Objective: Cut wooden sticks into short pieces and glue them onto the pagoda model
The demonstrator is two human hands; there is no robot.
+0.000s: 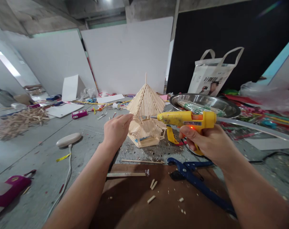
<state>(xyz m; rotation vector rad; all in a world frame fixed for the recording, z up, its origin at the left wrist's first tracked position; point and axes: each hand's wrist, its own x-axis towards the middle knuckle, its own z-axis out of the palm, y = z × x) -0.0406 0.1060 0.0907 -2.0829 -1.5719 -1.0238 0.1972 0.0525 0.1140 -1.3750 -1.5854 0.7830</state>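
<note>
My right hand (206,138) is wrapped round a yellow hot glue gun (180,118) with a lit red light and a long clear glue stick running out of its back. The nozzle points left at a model pavilion (148,103) of thin wooden sticks, which has a pointed upper roof, a lower roof and a railed base. At the model's left side is my left hand (118,128), its fingers pressed together near the gap between the roofs. Whatever those fingers hold, if anything, is hidden.
Blue cutters (197,181) and short stick offcuts (151,199) lie on a brown board (135,206). A metal bowl (232,109) with wrapped sticks stands at right, before a white bag (206,76). At left are a pile of sticks (22,121) and a white corded device (69,139).
</note>
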